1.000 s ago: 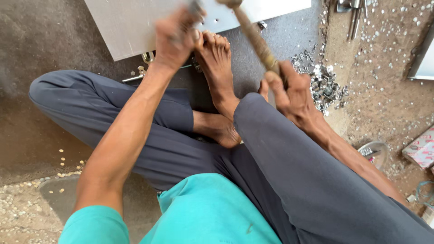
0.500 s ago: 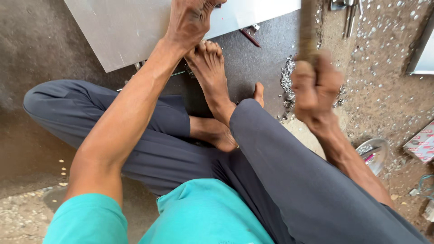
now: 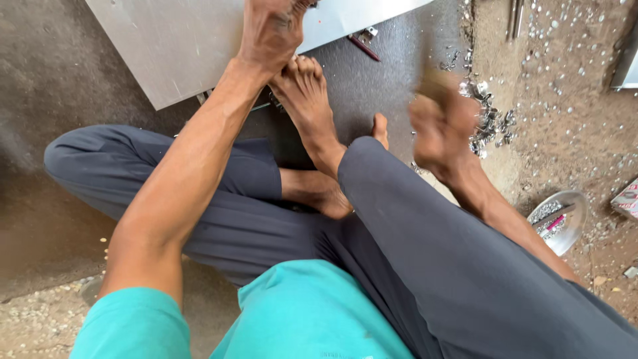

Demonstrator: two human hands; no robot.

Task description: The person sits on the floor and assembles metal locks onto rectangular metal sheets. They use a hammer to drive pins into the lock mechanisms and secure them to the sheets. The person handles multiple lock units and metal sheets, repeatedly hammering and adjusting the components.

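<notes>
I sit cross-legged on the floor in dark trousers. My left hand (image 3: 272, 30) rests on a flat grey metal sheet (image 3: 179, 40) at the top. Its fingers are curled around a small dark tool that the frame's top edge mostly cuts off. My bare foot (image 3: 309, 100) lies against the sheet's near edge, just below that hand. My right hand (image 3: 442, 129) is blurred by motion to the right of my knee. It is closed around a wooden handle (image 3: 435, 86), whose head I cannot make out.
A pile of small metal scraps (image 3: 488, 123) lies beside my right hand. A shallow metal bowl (image 3: 558, 219) with small parts stands at the right. A red-handled tool (image 3: 364, 48) lies on the dark mat (image 3: 399, 80). Metal tools (image 3: 515, 16) lie at the top right.
My right hand has swung the wooden handle from over the sheet out to the right and downward. My left hand has stayed on the sheet.
</notes>
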